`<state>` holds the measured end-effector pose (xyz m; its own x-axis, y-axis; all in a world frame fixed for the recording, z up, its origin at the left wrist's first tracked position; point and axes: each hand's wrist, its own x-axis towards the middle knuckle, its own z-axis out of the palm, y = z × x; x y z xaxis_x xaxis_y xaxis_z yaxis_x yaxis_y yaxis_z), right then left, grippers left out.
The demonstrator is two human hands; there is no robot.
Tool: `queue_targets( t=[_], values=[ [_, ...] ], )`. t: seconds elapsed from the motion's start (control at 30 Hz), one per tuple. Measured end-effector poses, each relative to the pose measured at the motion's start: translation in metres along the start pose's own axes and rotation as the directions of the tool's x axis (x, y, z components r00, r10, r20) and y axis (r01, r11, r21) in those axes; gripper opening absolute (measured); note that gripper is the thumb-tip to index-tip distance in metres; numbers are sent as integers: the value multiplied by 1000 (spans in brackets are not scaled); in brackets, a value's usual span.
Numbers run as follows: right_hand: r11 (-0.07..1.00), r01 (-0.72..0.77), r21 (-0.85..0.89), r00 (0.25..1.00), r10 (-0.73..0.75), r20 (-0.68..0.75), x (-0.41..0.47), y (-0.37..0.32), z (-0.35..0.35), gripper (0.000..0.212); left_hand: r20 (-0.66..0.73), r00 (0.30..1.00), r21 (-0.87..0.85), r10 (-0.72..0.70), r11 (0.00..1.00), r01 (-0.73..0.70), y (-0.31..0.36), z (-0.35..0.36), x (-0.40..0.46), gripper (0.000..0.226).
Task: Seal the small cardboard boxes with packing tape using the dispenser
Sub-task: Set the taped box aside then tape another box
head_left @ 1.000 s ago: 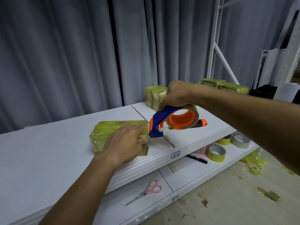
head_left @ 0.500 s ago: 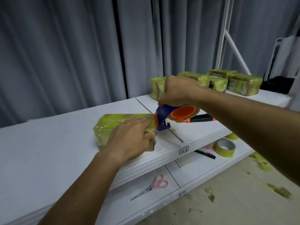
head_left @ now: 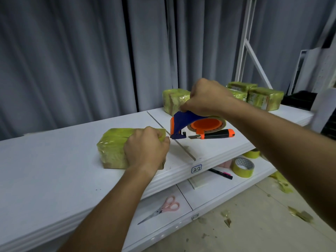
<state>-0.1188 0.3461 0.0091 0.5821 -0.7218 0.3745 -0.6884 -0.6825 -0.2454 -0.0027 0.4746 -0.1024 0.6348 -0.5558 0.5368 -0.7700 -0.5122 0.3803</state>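
1. Cardboard box [head_left: 116, 148], wrapped in yellow-green tape, lies on the white bench [head_left: 54, 160] near its front edge, just left of the seam between two panels.
2. Left hand [head_left: 146, 147] rests on the box's right end, fingers [head_left: 160, 138] curled over its top edge.
3. Right hand [head_left: 205, 100] grips the blue-and-orange tape dispenser [head_left: 192, 125] from above, fingers wrapped round its top, the blue nose just beside the box's right end.
4. Orange-and-black utility knife [head_left: 212, 136] lies on the bench under the dispenser.
5. More taped boxes [head_left: 263, 98] sit farther back on the bench.
6. Pink scissors [head_left: 163, 210], a tape roll [head_left: 242, 167] and a marker [head_left: 221, 173] lie on the lower shelf [head_left: 209, 193].
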Motion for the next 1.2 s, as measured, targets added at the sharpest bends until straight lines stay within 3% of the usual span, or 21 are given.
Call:
queue_targets(
  t=[0.17, 0.27, 0.37, 0.57, 0.8, 1.0, 1.2],
  values=[
    [996, -26, 83, 1000, 26, 5, -9, -3, -6, 45, 57, 996, -146, 71, 987, -62, -6, -1, 1, 17],
    [989, -49, 137, 999, 50, -7, -16, -6, -6, 45, 160, 975, -188, 155, 974, -124, -19, -10, 7, 37],
    [983, -56, 173, 998, 59, -13, -21, -10, -4, 41, 116, 977, -116, 180, 979, -167, -33, -22, 13, 55],
    [982, -48, 182, 999, 50, -5, -23, -19, -6, 40, 267, 946, -42, 181, 984, -176, -52, -27, 11, 60],
    [961, -31, 274, 999, 25, 26, -25, -19, -21, 36, 401, 904, -96, 145, 989, -117, -77, -42, 23, 60],
    [930, -28, 367, 999, 10, 52, -26, -28, -21, 36, 441, 875, -82, 201, 980, -183, -90, -61, 33, 74],
    [855, -45, 517, 996, 0, 86, -25, -39, -8, 39, 413, 888, -211, 202, 970, -122, -105, -64, 31, 63]
  ],
)
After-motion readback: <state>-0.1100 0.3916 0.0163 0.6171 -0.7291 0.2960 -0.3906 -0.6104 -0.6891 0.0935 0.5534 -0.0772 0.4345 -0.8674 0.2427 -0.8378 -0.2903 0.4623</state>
